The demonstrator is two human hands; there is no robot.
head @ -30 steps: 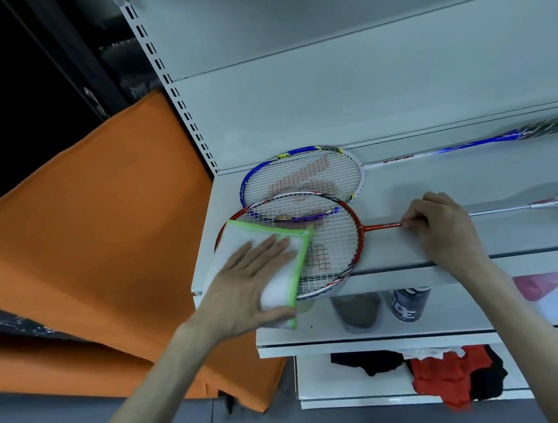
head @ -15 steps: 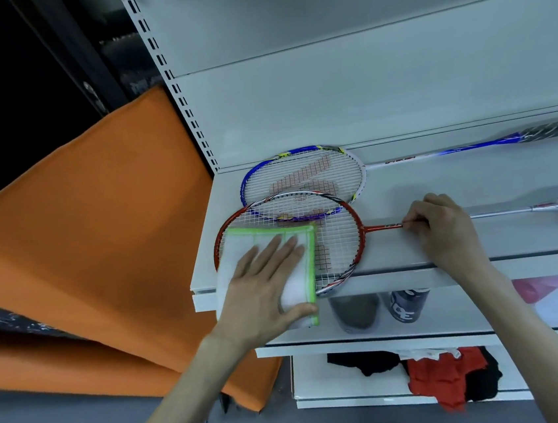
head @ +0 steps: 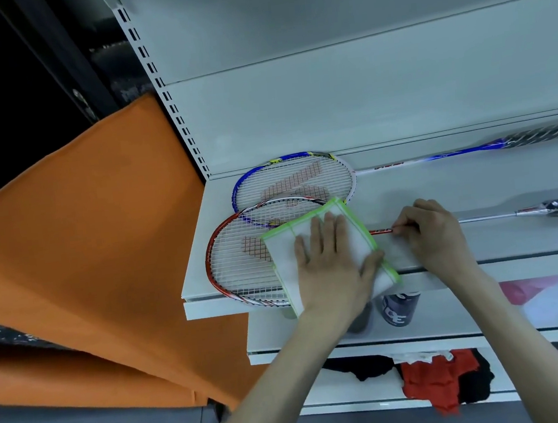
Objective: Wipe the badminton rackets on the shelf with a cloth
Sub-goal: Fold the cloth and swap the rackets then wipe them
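Two badminton rackets lie on the white shelf (head: 440,187). The red racket (head: 238,267) is at the front, its head overhanging the shelf's front edge. The blue racket (head: 288,179) lies behind it, its head partly under the red frame. My left hand (head: 331,261) presses a white cloth with green edging (head: 282,259) flat on the right half of the red racket's strings, thumb over the cloth's right edge. My right hand (head: 435,236) pinches the red racket's thin shaft just right of the head.
An orange fabric panel (head: 87,266) stands left of the shelf unit. A lower shelf holds a dark can (head: 399,309) and a pink item (head: 526,288). Red and black clothes (head: 436,380) lie on the bottom shelf. Perforated upright (head: 161,86) at the shelf's back left.
My left hand has slid the cloth from the left side of the red racket's head to its right side, near the shaft. My right hand has kept its grip on the shaft.
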